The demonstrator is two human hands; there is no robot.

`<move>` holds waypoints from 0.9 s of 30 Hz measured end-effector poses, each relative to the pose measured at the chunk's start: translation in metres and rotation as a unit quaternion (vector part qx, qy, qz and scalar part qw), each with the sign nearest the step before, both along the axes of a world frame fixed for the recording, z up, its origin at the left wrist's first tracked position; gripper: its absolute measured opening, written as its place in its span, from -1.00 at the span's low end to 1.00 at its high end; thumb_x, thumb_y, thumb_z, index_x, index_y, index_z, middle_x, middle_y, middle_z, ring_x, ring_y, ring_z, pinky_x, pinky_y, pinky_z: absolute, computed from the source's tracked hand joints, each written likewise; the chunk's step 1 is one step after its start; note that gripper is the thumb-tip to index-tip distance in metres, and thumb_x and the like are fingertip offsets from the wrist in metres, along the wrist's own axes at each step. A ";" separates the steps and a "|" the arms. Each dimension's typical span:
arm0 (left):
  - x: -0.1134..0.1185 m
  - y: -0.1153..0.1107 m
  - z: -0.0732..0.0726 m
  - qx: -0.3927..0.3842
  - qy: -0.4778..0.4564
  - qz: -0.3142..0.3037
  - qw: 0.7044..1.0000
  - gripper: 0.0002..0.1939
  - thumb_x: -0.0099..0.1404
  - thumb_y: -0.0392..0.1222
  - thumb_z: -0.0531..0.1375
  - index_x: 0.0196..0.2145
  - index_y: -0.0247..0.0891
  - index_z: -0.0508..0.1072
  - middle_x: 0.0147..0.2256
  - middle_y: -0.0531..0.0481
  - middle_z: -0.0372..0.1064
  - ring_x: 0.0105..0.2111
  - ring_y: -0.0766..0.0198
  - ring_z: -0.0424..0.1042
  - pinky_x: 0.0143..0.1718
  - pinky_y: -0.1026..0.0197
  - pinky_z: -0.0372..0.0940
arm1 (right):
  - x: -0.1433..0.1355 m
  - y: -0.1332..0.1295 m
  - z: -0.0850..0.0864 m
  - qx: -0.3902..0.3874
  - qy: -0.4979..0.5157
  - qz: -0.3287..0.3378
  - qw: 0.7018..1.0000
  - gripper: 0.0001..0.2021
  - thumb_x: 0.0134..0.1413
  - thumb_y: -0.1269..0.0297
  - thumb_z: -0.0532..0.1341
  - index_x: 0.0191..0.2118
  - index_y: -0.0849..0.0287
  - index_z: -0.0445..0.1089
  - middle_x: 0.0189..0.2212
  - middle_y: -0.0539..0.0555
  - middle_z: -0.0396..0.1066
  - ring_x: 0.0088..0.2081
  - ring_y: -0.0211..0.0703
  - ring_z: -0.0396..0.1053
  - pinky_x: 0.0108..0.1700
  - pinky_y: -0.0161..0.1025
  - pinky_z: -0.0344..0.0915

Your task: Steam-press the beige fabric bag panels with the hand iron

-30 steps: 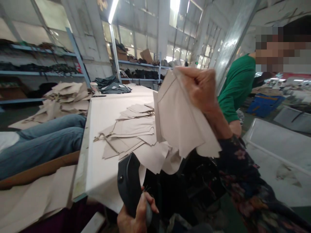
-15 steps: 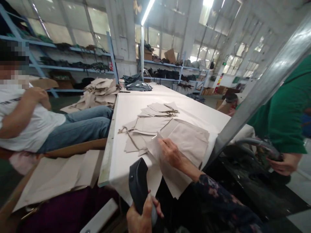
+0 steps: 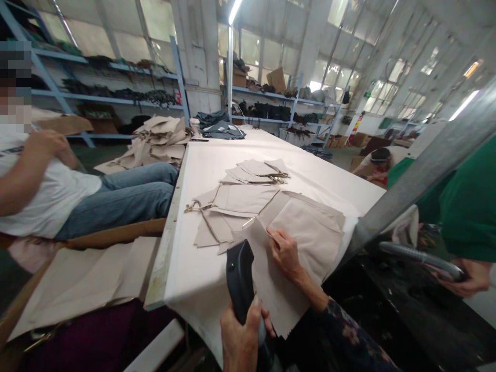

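My left hand [image 3: 240, 336] is wrapped round the handle of a black curved hand-held tool [image 3: 238, 281], whose exact kind I cannot make out. The tool's broad head points up over the near edge of a beige fabric piece [image 3: 284, 299]. My right hand [image 3: 284, 253], in a dark floral sleeve, pinches that piece near its upper edge, fingers bent over it. The fabric droops over the table's near edge. Beneath and behind it lies a larger beige stack [image 3: 310, 222]. Smaller beige pieces [image 3: 244, 199] with metal-looking zipper ends are fanned out to the left.
A white-covered table [image 3: 220, 155] stretches ahead. A metal post [image 3: 403, 191] slants up at right, near a person's green sleeve [image 3: 468, 206]. At left sits a person in jeans [image 3: 127, 199], beside a box of beige pieces [image 3: 104, 268]. Dark folded garments [image 3: 220, 129] lie at the far end.
The black tool and my left hand have moved right and slightly up, closer to the fabric piece. My right hand has shifted a little right and down, still holding the piece.
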State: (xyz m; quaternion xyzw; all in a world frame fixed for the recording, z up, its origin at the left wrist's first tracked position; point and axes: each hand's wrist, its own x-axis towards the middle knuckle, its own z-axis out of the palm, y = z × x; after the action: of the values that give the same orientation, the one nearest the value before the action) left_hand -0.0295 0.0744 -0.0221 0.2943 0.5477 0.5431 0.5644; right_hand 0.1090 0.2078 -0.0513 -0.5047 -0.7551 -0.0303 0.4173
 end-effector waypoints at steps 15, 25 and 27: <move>-0.015 0.051 -0.007 -0.018 0.008 0.040 0.999 -0.65 0.10 0.07 0.22 -0.55 -0.31 0.37 -0.70 0.05 0.32 -0.72 0.32 0.30 -0.69 0.31 0.21 | 0.009 -0.007 -0.015 0.079 0.034 0.026 0.996 -0.70 0.22 0.47 0.01 -0.01 0.28 0.39 -0.45 0.11 0.34 -0.40 -0.18 0.30 -0.33 -0.27 0.29; -0.022 0.024 0.000 -0.021 -0.013 0.041 0.999 -0.67 0.08 0.06 0.26 -0.48 -0.29 0.37 -0.67 0.06 0.33 -0.68 0.31 0.31 -0.67 0.31 0.21 | -0.028 -0.029 -0.002 0.071 -0.260 -0.112 0.956 -0.68 0.15 0.61 0.02 0.00 0.57 0.31 -0.39 0.25 0.36 -0.35 -0.01 0.26 -0.39 -0.15 0.29; -0.021 0.020 0.000 -0.022 -0.003 0.027 0.999 -0.66 0.10 0.07 0.24 -0.51 -0.29 0.37 -0.67 0.05 0.33 -0.67 0.30 0.32 -0.64 0.30 0.22 | -0.037 -0.037 0.001 0.035 -0.271 -0.111 0.956 -0.68 0.11 0.63 0.05 -0.01 0.57 0.31 -0.36 0.27 0.36 -0.33 0.00 0.26 -0.35 -0.14 0.31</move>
State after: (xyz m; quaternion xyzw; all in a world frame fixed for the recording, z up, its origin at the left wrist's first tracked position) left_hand -0.0505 0.0940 -0.0220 0.2653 0.5656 0.5464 0.5578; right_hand 0.0720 0.1709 -0.0505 -0.5429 -0.7779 -0.2384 0.2082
